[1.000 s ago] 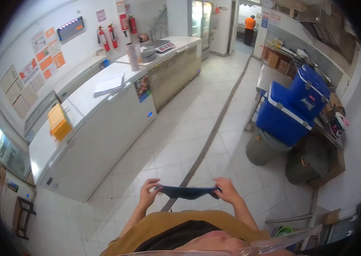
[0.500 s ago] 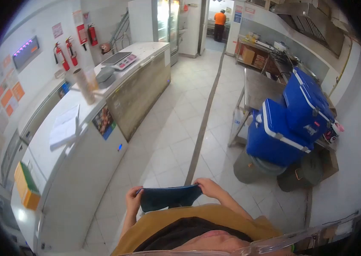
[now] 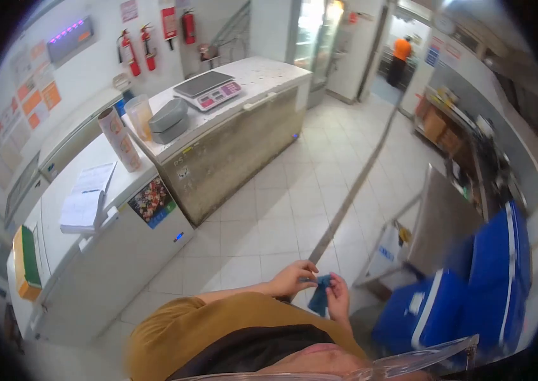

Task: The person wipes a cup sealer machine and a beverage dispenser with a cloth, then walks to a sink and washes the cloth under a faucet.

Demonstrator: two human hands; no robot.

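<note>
A dark teal cloth (image 3: 319, 301) hangs bunched up in front of the chest at the bottom centre. My left hand (image 3: 294, 278) reaches in from the left, its fingers closed at the top edge of the cloth. Close beside it on the right, my right hand (image 3: 339, 296) pinches the gathered upper part of the same cloth. The lower end of the cloth hangs free between the hands.
On the left, a white chest freezer (image 3: 234, 120) carries a scale (image 3: 208, 90), a grey container (image 3: 168, 120) and a roll (image 3: 119, 139). Blue coolers (image 3: 421, 311) and a metal table (image 3: 442, 222) stand at the right. A person in orange (image 3: 401, 54) is in the far doorway.
The cloth was stretched wide between both hands; now it is bunched and the hands are close together. The view has swung, shifting the coolers right and lower.
</note>
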